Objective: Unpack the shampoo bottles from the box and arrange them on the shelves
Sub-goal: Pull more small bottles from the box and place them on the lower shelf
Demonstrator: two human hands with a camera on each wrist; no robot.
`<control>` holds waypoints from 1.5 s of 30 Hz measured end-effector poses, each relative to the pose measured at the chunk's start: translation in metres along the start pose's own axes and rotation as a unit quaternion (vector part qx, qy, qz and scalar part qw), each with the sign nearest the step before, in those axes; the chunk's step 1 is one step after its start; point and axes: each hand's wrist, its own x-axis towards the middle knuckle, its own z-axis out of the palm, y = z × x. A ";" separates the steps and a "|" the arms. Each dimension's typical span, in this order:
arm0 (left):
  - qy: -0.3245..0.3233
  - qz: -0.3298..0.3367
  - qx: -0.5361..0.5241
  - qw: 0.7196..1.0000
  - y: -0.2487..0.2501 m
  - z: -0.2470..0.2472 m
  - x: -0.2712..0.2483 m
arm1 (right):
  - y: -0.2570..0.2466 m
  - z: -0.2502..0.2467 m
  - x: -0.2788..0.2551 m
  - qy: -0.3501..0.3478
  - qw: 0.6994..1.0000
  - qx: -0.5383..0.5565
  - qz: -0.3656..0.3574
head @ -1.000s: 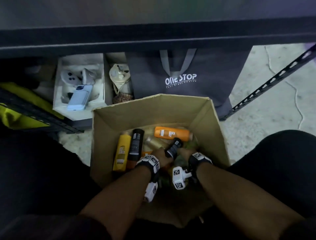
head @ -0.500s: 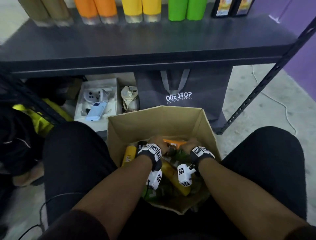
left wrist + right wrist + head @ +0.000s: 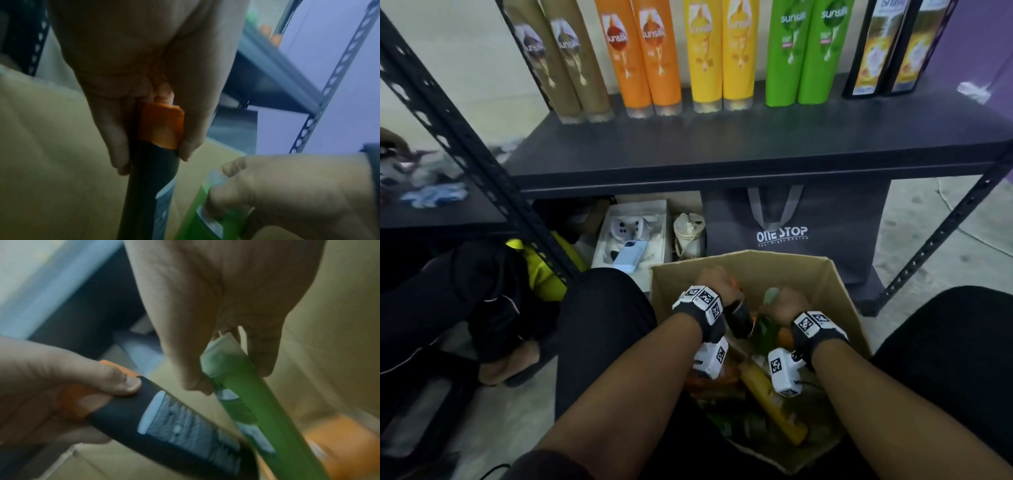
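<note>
My left hand (image 3: 714, 281) grips a black shampoo bottle (image 3: 739, 317) by its orange cap (image 3: 161, 126), inside the cardboard box (image 3: 822, 274). My right hand (image 3: 786, 305) holds a green bottle (image 3: 767, 329) by its pale cap (image 3: 224, 352). Both bottles hang cap-up over the box. In the left wrist view the black bottle (image 3: 148, 186) runs down from my fingers, with the green bottle (image 3: 205, 211) and right hand (image 3: 287, 186) beside it. The right wrist view shows the green bottle (image 3: 267, 410), the black bottle (image 3: 174, 423) and my left hand (image 3: 51, 386). A yellow bottle (image 3: 770, 401) and others lie in the box.
On the dark shelf (image 3: 722, 147) above stand pairs of tan, orange, yellow, green and black bottles. Under it sit a grey "ONE STOP" bag (image 3: 791, 226), a white box (image 3: 633, 236) with a phone, and a jar. Slotted metal uprights (image 3: 935, 240) flank the shelf.
Both hands have risen inside the box, lifting the black and green bottles by their caps. The head view has tilted up, so the shelf's row of bottles now shows.
</note>
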 end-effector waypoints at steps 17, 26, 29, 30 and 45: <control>0.211 0.030 -0.074 0.974 -0.007 -0.137 -0.028 | -0.105 -0.093 -0.052 0.130 0.967 0.111 -0.190; 0.360 0.094 -0.115 0.921 0.005 -0.210 -0.076 | -0.162 -0.141 -0.084 0.230 0.906 0.172 -0.312; 0.387 0.109 -0.123 0.907 0.008 -0.237 -0.087 | -0.182 -0.157 -0.092 0.266 0.877 0.184 -0.354; 0.394 0.115 -0.125 0.903 0.008 -0.245 -0.091 | -0.189 -0.162 -0.095 0.276 0.868 0.191 -0.366; 0.490 0.169 -0.215 0.828 -0.028 -0.341 -0.119 | -0.299 -0.195 -0.133 0.288 0.773 0.245 -0.510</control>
